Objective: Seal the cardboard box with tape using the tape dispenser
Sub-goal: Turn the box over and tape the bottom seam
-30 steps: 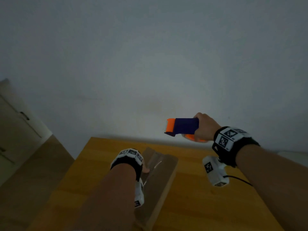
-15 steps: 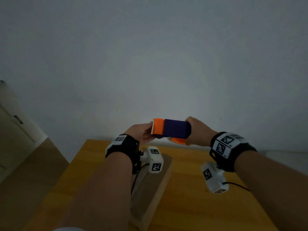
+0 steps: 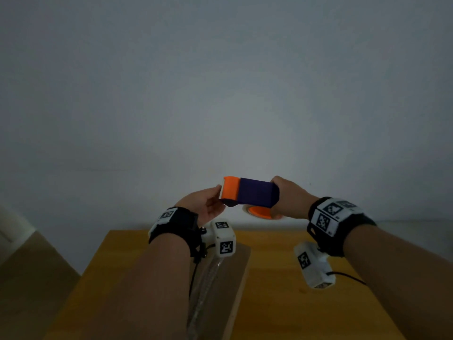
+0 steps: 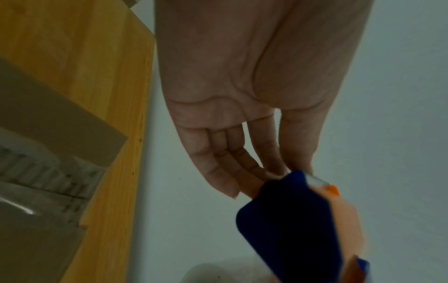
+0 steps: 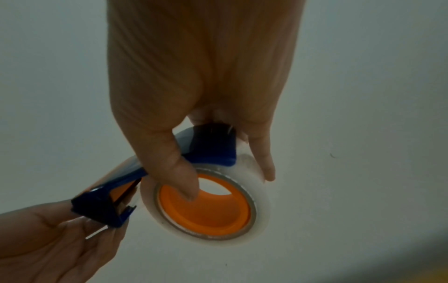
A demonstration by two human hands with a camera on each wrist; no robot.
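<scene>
The tape dispenser (image 3: 255, 195), dark blue with an orange nose and orange core, is held in the air above the table's far edge. My right hand (image 3: 277, 200) grips its rear, thumb inside the orange core of the clear tape roll (image 5: 257, 226). The left hand (image 3: 219, 200) pinches the dispenser's front end; in the left wrist view thumb and forefinger (image 4: 274, 162) meet at the nose, where a bit of clear tape (image 4: 315, 180) shows. The cardboard box (image 3: 228, 278) lies below my left forearm, a shiny tape strip (image 3: 208, 285) along its top.
The box rests on a yellow wooden table (image 3: 269, 303) against a plain pale wall (image 3: 220, 94). A cable (image 3: 348, 277) trails from the right wrist camera. At the far left a wooden floor (image 3: 29, 278) and a pale cabinet edge show.
My left hand has left the box top and risen to the dispenser's front end. The right hand has carried the dispenser a little leftward to meet it.
</scene>
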